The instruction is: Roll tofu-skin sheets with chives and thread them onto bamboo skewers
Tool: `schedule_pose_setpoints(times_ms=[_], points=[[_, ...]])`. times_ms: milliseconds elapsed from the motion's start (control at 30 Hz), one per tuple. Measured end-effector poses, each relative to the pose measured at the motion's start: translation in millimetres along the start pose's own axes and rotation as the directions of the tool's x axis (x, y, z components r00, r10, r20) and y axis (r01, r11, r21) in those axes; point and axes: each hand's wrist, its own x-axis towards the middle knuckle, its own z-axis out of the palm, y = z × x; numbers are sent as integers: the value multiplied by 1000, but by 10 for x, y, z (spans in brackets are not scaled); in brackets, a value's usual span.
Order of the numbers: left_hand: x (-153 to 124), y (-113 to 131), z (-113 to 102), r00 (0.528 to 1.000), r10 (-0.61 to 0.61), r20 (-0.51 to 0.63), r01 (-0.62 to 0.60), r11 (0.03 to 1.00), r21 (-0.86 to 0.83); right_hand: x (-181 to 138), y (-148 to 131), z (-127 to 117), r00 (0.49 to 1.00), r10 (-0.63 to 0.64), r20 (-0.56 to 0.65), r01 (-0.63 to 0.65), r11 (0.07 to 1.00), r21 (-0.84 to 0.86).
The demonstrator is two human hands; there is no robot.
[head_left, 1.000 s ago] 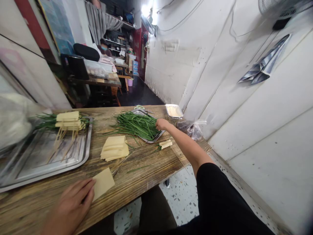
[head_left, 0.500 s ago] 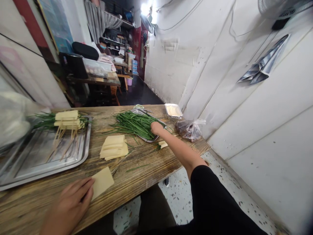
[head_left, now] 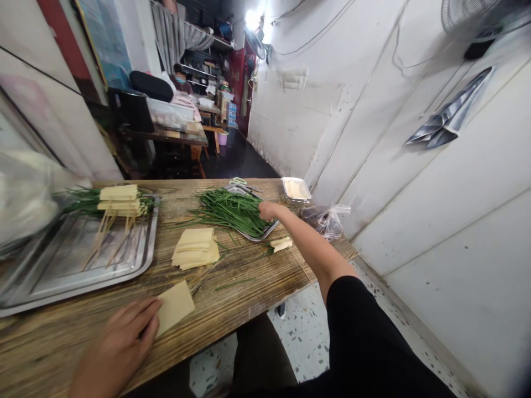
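Observation:
My left hand (head_left: 124,337) rests at the table's near edge, its fingers closed over one side of a pale yellow tofu-skin sheet (head_left: 177,305). My right arm reaches forward, and my right hand (head_left: 269,210) is at the right end of a heap of green Chinese chives (head_left: 232,209), fingers curled onto the stalks; the fingertips are partly hidden. A metal tray (head_left: 260,239) lies under the chives. Between my hands is a stack of tofu-skin sheets (head_left: 196,247). One rolled piece with chives inside, on a thin stick (head_left: 281,244), lies below my right forearm.
At left a large metal tray (head_left: 151,243) bears skewered tofu-skin rolls (head_left: 119,200) beside a plastic bag (head_left: 25,199). Scissors (head_left: 238,181), a clear box (head_left: 296,189) and a bag of dark contents (head_left: 326,219) stand at the back. A wall is on the right; a person (head_left: 181,82) sits beyond.
My right hand has shifted slightly right and up at the chives' end. My left hand stays on the sheet. The view has moved a little.

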Motion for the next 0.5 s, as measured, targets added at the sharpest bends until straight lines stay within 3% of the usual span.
schedule_pose_setpoints(times_ms=[233, 500], points=[[-39, 12, 18, 995, -89, 53, 91, 996, -21, -111, -92, 24, 999, -13, 39, 12, 1000, 1], [13, 32, -21, 995, -81, 57, 84, 995, -53, -135, -154, 70, 995, 34, -89, -48, 987, -153]])
